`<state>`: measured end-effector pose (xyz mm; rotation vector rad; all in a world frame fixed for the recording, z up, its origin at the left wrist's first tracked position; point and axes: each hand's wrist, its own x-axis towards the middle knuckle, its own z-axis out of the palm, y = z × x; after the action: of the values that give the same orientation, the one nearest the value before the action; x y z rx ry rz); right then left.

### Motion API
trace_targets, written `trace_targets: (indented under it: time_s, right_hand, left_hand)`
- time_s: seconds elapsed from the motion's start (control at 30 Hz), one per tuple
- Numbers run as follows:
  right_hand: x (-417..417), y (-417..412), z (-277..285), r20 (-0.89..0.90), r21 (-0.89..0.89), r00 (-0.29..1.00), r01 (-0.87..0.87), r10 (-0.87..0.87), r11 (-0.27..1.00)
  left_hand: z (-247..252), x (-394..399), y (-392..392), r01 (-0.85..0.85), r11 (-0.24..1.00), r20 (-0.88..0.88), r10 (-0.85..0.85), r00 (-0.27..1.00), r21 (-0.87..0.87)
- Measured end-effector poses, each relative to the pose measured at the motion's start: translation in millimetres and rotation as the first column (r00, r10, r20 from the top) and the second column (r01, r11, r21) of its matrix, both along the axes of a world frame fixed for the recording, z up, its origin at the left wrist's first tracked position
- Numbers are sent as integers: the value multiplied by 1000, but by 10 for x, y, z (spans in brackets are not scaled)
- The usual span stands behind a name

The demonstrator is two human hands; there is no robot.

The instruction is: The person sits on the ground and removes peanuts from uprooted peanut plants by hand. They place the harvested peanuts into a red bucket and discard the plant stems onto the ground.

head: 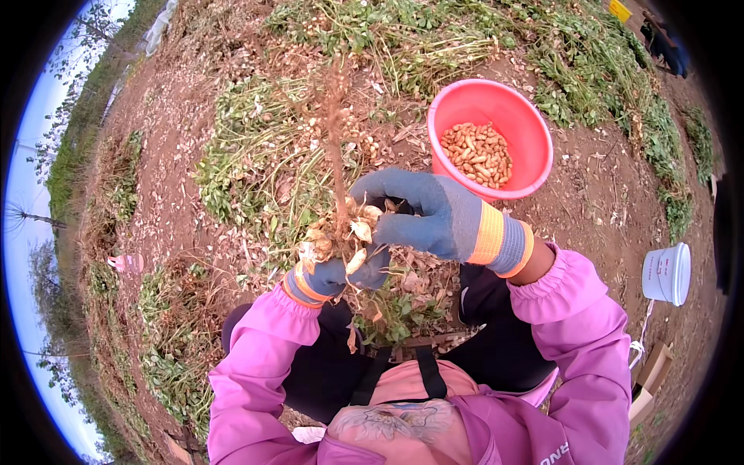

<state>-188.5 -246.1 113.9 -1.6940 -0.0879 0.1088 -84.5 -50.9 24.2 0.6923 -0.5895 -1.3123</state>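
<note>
A peanut plant (337, 157) stands roots up in front of me, its dry taproot pointing away and a cluster of pale peanut pods (361, 231) around its base. My left hand (354, 274), in a blue-grey work glove with an orange cuff band, grips the plant from below; its fingers are partly hidden by the pods. From the right, my right hand (427, 215) in a matching glove has its bent fingers and thumb on pods at the cluster's right side. Just beyond that hand, a red plastic bucket (491, 96) holds many loose peanuts (476, 154).
Pulled peanut plants (256, 139) lie in heaps ahead and leftward, with more greenery (598, 64) at upper right. A white bucket (665, 273) with a rope and a cardboard box (651, 378) stand at right. Dry leaves litter the brown soil (168, 192).
</note>
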Motion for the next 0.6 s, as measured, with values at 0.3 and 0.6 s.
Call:
trace_targets:
  time_s: [0.3, 0.6]
  right_hand:
    - [31, 61, -296, 33, 239, 999, 16, -24, 971]
    - [0, -54, -253, 208, -170, 977, 88, -52, 982]
  left_hand:
    - [-19, -71, 12, -112, 963, 395, 6, 919, 245]
    - [70, -76, -76, -64, 948, 276, -27, 961, 313]
